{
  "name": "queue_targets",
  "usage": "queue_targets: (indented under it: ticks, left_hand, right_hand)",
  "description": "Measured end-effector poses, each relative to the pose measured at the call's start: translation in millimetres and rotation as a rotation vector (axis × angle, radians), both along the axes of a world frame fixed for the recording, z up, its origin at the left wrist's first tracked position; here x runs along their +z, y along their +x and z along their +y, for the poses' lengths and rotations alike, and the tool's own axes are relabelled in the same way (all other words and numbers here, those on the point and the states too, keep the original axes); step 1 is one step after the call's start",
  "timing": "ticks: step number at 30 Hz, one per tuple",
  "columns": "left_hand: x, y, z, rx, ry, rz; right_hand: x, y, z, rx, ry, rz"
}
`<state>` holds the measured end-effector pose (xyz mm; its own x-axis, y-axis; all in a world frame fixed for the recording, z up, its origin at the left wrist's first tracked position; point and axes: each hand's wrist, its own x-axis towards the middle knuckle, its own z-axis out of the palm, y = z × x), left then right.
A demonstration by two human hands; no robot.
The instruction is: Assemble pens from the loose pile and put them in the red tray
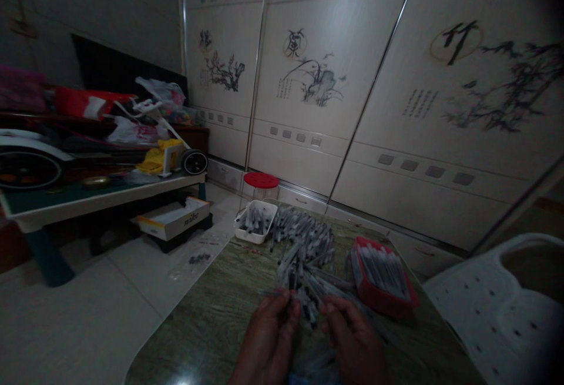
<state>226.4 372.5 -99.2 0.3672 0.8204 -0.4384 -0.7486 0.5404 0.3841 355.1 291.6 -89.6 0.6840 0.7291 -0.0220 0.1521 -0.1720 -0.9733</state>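
Observation:
My left hand (274, 329) is closed in a pinch at the near side of the table, with a thin, clear pen-like piece (267, 293) between thumb and fingers. Across a small gap, my right hand (352, 335) has its thumb and fingers pressed together; what they hold, if anything, is too dim to make out. Just beyond both hands spreads a heap of pens (304, 238) with clear barrels and dark ends. To the right stands a red basket (383, 303) packed with pale, slender pieces. A white tub (241, 233) at the far left corner holds more pens.
The green patterned table (211, 314) has a rounded near-left corner. A white perforated chair (497, 303) stands at the right, a red stool (261, 180) behind the table. At left, a low bench (101, 201) bears bags and a wheeled toy; a shoebox (176, 219) sits beneath.

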Motion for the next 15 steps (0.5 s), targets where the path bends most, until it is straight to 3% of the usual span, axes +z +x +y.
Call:
queue_targets:
  ticks: [3,7,15]
  left_hand:
    - [-0.7,-2,2,0.011,-0.012,0.012]
    - [-2.4,-2,4,0.017,-0.025,0.029]
    - [-4.4,-1,4,0.015,-0.021,0.060]
  right_hand:
    - [-4.5,34,-4,-0.043,-0.092,-0.220]
    - [-12.2,68,-6,0.026,-0.240,-0.397]
    - [-22.0,62,0,0.083,-0.470,-0.636]
